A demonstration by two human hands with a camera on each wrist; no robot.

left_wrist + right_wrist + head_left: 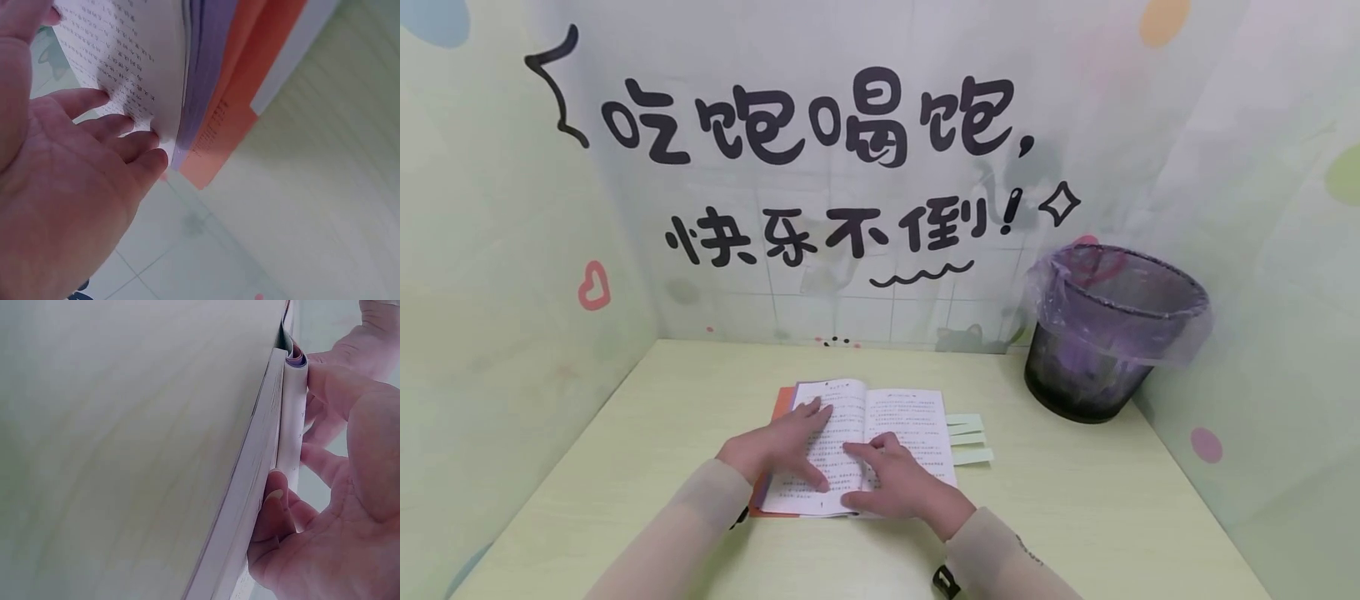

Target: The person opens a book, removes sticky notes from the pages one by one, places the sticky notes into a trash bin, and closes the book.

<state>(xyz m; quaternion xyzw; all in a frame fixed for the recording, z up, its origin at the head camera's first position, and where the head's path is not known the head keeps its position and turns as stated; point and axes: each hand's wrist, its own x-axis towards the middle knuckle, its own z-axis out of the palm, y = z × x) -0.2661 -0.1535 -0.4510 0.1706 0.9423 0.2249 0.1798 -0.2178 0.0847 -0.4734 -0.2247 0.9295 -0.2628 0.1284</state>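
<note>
While an open book [852, 427] is lain across the middle of the surface [1037, 500], its left page [846, 402] is touched by the left hand [778, 446], whose grip is held apart with fingers spread. Near the gutter, the pages are pressed by the right hand [902, 487]; its grip is apart too, thumb and forefinger being extended while another finger is bent. At the book's left side, an orange cover [231, 119] and a purple sheet [211, 50] are exposed. Pale green tabs [973, 457] are seen at the right edge. Farther right, a dark bin [1075, 387] is lined with a purple bag [1108, 325].
</note>
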